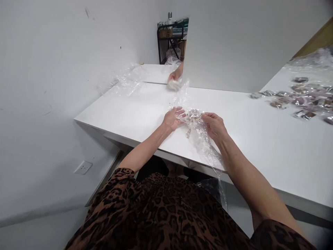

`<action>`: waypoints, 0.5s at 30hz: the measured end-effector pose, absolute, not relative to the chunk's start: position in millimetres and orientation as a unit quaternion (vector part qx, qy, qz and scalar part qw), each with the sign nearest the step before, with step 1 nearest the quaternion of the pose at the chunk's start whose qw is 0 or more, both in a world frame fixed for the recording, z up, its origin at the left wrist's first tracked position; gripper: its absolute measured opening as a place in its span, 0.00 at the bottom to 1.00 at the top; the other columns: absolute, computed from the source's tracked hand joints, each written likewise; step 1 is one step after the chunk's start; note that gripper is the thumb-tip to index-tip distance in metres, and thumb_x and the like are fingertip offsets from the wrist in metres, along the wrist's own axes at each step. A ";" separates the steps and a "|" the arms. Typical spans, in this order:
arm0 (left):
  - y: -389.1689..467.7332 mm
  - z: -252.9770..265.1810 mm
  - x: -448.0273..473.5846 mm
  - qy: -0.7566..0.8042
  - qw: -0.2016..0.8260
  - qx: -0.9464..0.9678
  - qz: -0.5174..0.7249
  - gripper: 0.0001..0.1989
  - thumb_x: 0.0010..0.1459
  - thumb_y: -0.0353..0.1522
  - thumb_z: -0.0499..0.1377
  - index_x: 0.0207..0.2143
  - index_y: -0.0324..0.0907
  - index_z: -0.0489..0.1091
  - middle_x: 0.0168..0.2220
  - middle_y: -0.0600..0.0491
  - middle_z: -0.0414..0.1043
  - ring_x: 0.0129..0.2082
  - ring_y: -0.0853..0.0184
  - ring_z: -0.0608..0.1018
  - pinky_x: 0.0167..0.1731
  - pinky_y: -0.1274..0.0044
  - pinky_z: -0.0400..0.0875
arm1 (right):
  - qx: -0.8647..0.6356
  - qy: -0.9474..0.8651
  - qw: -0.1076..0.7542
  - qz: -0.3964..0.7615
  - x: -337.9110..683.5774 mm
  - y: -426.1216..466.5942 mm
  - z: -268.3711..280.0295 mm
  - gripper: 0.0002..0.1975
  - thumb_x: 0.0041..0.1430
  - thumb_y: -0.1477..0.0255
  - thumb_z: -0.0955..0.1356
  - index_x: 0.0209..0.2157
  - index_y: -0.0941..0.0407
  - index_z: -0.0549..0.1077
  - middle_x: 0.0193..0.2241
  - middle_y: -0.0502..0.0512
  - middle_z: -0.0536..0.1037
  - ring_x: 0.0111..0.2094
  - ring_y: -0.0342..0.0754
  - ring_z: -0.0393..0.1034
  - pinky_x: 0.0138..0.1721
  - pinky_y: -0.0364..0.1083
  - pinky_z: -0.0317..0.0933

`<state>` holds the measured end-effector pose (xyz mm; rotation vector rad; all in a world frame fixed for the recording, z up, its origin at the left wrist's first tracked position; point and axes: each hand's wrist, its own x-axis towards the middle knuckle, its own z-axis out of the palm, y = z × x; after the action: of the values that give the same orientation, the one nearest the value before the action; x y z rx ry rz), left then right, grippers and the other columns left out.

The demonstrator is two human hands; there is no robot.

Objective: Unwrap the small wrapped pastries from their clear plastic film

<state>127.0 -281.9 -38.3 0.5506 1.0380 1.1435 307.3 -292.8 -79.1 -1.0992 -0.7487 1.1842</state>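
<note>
My left hand is open, palm partly up and fingers spread, against the left side of a crumpled clear plastic film. On the other side my right hand is closed, thumb and fingertips pinching the film's edge. Between the hands lies a cluster of small brownish and purplish pieces, in or under the film; I cannot tell their kind. The film trails over the table's front edge toward my lap.
A white table runs along the wall. More clear film lies at its back left. Several small clear packets lie far right. A tall white panel stands behind; another person's hand shows beside it. A black rack stands beyond.
</note>
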 end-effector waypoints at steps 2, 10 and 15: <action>-280.6 -26.3 122.0 0.430 0.708 0.230 0.511 0.13 0.73 0.35 0.50 0.41 0.39 0.71 0.48 0.43 0.78 0.44 0.61 0.81 0.52 0.64 0.76 | -0.497 -0.327 0.610 0.523 308.0 -294.2 -77.8 0.21 0.42 0.61 0.82 0.31 0.54 0.73 0.29 0.48 0.73 0.31 0.42 0.66 0.30 0.41 0.64; -286.3 22.1 138.3 0.347 0.750 0.277 0.491 0.17 0.75 0.38 0.48 0.39 0.39 0.71 0.52 0.43 0.79 0.59 0.55 0.79 0.60 0.57 0.72 | -0.461 -0.377 0.544 0.591 303.4 -305.0 -63.4 0.29 0.43 0.55 0.81 0.45 0.49 0.73 0.39 0.49 0.78 0.36 0.45 0.71 0.32 0.43 0.66; -282.4 55.0 143.2 0.315 0.754 0.284 0.502 0.17 0.75 0.39 0.49 0.49 0.40 0.73 0.57 0.44 0.78 0.63 0.55 0.77 0.63 0.56 0.71 | -0.474 -0.399 0.521 0.587 317.9 -304.4 -64.5 0.22 0.46 0.55 0.79 0.35 0.54 0.74 0.29 0.51 0.75 0.29 0.46 0.69 0.32 0.47 0.68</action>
<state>143.2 -282.4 55.0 0.6192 0.6876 1.0944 317.9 -304.4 -64.5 -1.1361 -0.9566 1.4063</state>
